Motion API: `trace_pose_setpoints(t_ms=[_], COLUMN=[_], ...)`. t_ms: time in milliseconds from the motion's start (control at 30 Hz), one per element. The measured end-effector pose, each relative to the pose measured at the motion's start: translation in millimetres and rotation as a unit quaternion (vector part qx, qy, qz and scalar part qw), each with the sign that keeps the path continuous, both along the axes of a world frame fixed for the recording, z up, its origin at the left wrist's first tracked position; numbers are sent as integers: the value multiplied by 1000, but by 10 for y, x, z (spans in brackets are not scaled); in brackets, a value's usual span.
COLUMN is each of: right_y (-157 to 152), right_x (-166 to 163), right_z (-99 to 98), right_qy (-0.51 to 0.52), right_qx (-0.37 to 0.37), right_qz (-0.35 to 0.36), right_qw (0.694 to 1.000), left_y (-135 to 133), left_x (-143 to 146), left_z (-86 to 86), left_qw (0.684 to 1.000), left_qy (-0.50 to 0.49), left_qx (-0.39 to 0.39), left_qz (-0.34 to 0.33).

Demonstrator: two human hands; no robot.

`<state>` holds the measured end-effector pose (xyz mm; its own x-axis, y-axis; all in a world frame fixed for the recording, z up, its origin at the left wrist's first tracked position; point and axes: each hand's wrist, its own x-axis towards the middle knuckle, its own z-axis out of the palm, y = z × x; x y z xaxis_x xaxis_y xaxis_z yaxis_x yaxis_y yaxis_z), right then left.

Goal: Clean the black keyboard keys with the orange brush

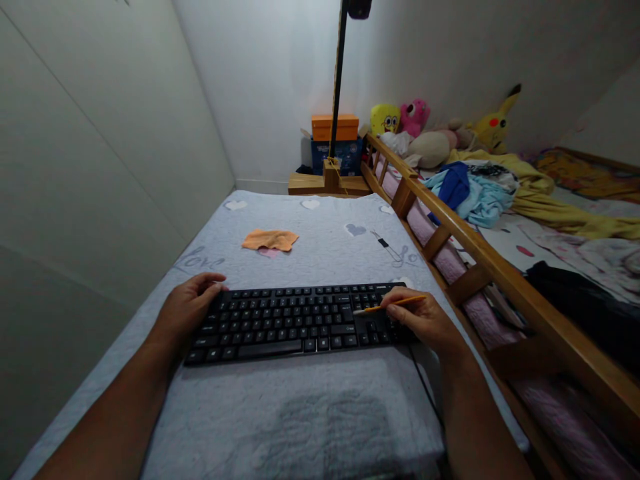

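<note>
A black keyboard (290, 323) lies on the pale quilted cover, its cable running toward me at the right. My left hand (187, 307) grips the keyboard's left end, fingers curled over the far corner. In my right hand (417, 317), a thin brush (373, 309) with an orange handle is pinched between thumb and fingers. Its pale tip points left, over the keys just left of the number pad. Part of the number pad is hidden under the right hand.
Beyond the keyboard lie an orange cloth (270, 239) and a thin wire tool (384, 244) with a black middle. A wooden rail (450, 233) runs along the right side. Boxes (335, 127) and a black pole (339, 80) stand at the far end.
</note>
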<state>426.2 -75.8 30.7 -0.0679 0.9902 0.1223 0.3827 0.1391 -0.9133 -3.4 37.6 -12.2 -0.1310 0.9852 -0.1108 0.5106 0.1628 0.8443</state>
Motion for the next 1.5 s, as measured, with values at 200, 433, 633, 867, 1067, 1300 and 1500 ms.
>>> trace_pose_setpoints(t_ms=[200,433,633,867,1067,1300,1500], right_y=[17,-1,-1,28,13,-22,-44], right_x=[-23,44,23,-82,-32,61,157], right_z=[-7,40,22,-4,23,106,94], right_qy=[-14,-36,-22,-35,-53,-85,-42], right_qx=[27,31,48,39,41,43,77], right_qz=[16,-20,-12,2,-31,-60,-108], right_qw=[999,999,999,999,997,994,990], left_y=[15,15,29,7,-3,13,28], left_x=[-37,-32,-43,5,-17,-12,-48], left_z=[-34,-29,-33,9,-14,-8,-74], left_qw=[1000,1000,1000,1000,1000,1000,1000], left_qy=[11,21,19,17,20,25,17], left_qx=[5,6,6,1,10,1,3], left_qz=[-7,-2,-8,0,-3,1,-3])
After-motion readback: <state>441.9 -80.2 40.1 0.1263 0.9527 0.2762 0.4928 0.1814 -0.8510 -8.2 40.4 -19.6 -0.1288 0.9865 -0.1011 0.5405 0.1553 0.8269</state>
